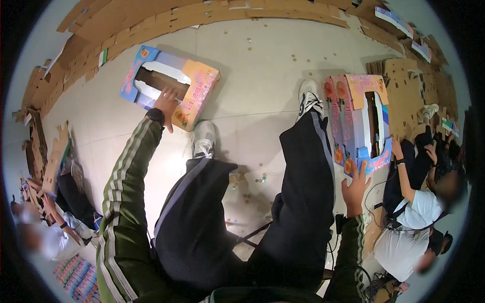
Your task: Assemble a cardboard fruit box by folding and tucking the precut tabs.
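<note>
A printed cardboard box (204, 83) in blue, orange and pink lies tilted on the floor at the left, with a large cut-out in its top. My left hand (167, 105) grips its near edge, fingers over the rim of the cut-out and thumb down the side. At the right stand two similar boxes side by side, a left one (337, 118) and a right one (357, 121) whose cut-out shows. My right hand (355, 189) is at their near end, fingers stretched and apart, fingertips touching the cardboard.
My shoes (204, 139) stand between the boxes. Small round scraps (260, 178) dot the tiled floor. Stacked brown cardboard (411, 96) borders the right, and a low cardboard wall (166, 25) curves along the back. People sit at both sides; a person's hand (397, 149) is close to the right box.
</note>
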`<state>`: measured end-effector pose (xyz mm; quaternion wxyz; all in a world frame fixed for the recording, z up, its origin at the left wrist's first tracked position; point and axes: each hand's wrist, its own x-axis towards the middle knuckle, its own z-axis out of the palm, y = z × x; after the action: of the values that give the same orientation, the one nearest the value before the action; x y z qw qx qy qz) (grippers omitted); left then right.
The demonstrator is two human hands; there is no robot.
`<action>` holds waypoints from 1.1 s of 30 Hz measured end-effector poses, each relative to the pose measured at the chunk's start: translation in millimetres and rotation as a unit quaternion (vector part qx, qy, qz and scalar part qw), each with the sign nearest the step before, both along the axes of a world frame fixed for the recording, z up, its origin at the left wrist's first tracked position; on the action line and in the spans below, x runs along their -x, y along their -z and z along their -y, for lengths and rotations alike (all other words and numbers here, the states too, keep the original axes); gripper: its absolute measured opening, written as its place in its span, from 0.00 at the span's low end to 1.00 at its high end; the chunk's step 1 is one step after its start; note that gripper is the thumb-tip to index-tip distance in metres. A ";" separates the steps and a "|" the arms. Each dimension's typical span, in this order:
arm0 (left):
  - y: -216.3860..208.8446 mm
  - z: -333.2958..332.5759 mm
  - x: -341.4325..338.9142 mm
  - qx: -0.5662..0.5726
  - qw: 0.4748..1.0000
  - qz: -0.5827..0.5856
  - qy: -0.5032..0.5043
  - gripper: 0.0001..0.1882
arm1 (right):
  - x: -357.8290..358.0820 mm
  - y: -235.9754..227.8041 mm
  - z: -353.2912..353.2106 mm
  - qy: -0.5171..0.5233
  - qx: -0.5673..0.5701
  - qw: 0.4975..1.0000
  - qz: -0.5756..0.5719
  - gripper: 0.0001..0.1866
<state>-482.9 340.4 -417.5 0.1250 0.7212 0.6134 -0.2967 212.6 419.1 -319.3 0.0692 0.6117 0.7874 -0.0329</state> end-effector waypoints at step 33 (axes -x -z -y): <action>-526.5 304.7 -346.3 -0.537 0.781 0.281 0.149 0.38 | 23.5 -383.1 268.8 -0.340 -0.243 0.829 -0.370 0.14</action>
<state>-136.6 35.7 109.0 -0.1617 0.8053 0.4962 0.2813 189.0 150.3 63.8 -0.3715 0.2440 0.8950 -0.0387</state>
